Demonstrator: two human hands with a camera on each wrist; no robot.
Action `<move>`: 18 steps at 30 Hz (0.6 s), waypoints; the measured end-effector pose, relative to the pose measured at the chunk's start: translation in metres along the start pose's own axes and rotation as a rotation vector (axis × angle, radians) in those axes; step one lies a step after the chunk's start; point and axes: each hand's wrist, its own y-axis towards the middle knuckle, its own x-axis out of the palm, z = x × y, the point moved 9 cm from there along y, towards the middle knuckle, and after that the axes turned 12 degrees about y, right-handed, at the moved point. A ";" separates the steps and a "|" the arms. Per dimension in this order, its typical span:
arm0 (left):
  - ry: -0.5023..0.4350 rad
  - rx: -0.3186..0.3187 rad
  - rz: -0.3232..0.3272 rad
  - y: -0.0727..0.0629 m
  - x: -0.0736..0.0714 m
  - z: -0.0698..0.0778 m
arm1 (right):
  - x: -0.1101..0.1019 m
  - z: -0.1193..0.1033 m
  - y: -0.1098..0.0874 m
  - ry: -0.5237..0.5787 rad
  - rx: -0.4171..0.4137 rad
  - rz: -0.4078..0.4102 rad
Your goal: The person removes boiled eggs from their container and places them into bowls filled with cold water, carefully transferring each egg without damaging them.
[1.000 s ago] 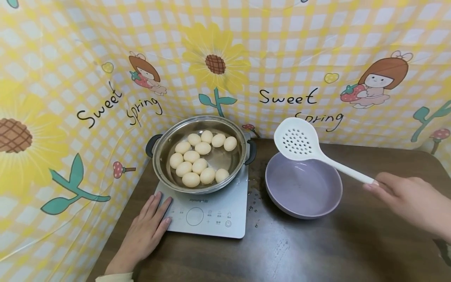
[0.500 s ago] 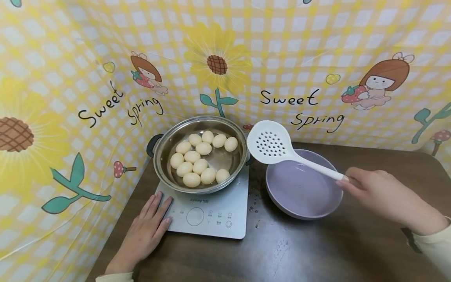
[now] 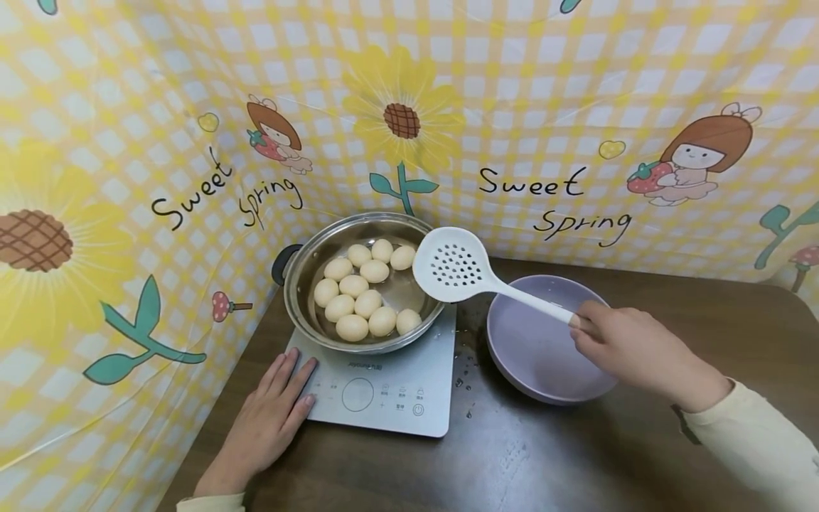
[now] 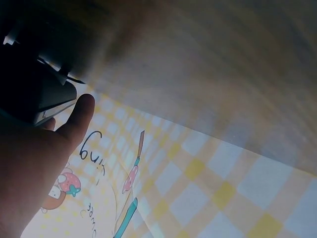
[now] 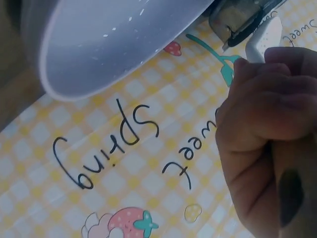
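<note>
My right hand (image 3: 630, 346) grips the handle of a white slotted skimmer (image 3: 451, 264), whose holed head overlaps the right rim of a steel pot (image 3: 301, 316). Nothing lies on the skimmer. Inside the pot sit several pale eggs (image 3: 354, 286) in shallow water. My left hand (image 3: 271, 405) rests with straight fingers on the left edge of a white induction cooker (image 3: 397, 391) under the pot. A purple bowl (image 3: 544, 348) stands on the table below the right hand, holding no eggs. In the right wrist view, curled fingers (image 5: 267, 109) wrap the handle.
The brown wooden table (image 3: 544, 469) carries water drops (image 3: 462, 384) between cooker and bowl. A yellow checked cloth (image 3: 544, 92) with flowers and lettering hangs behind and to the left. The pot's black left handle (image 3: 283, 264) is close to that cloth.
My right hand has carried the skimmer leftward from above the bowl to the pot's right rim. The left hand stays on the cooker's edge, and the head view has shifted slightly.
</note>
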 end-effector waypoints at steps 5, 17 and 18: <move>-0.004 -0.002 0.003 -0.001 0.000 0.000 | 0.005 -0.006 0.008 0.032 -0.005 0.008; -0.009 -0.002 0.008 -0.001 -0.002 0.000 | 0.005 -0.038 0.018 -0.170 -0.289 0.244; -0.009 -0.003 0.005 -0.001 -0.001 -0.001 | 0.005 -0.040 0.018 -0.194 -0.313 0.267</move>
